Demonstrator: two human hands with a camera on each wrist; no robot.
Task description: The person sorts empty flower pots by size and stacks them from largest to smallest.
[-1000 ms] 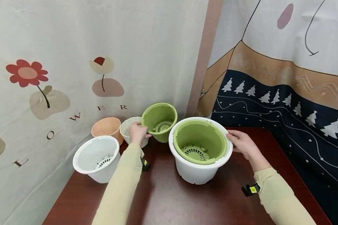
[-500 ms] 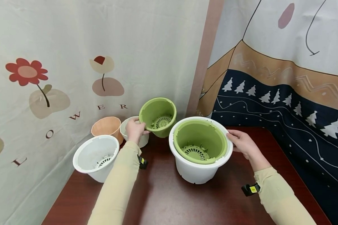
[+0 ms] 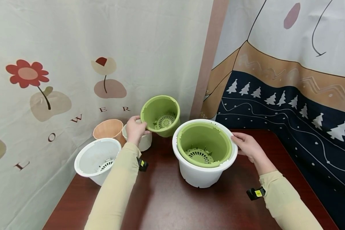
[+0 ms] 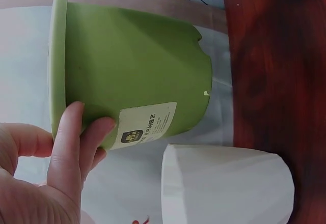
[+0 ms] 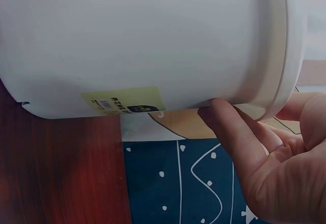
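At the back of the table my left hand (image 3: 136,130) pinches the rim of a small green flower pot (image 3: 161,111), thumb inside and fingers outside. The pot tilts toward me, showing its slotted bottom. In the left wrist view a paper label (image 4: 147,126) shows on its side, close to the fingertips. My right hand (image 3: 248,147) grips the right rim of a large white flower pot (image 3: 199,177), fingers under the lip. A larger green flower pot (image 3: 204,137) sits nested inside that white one. The white pot's side carries a yellow label (image 5: 125,101) in the right wrist view.
On the left stand another white flower pot (image 3: 97,156), an orange faceted pot (image 3: 107,129) and a small cream faceted pot (image 3: 145,142), partly behind my left hand. Printed curtains (image 3: 161,48) hang behind the dark red wooden table (image 3: 172,207).
My left hand has raised the small green pot and shifted it slightly left, away from the large white pot. My right hand and the nested pots have stayed in place.
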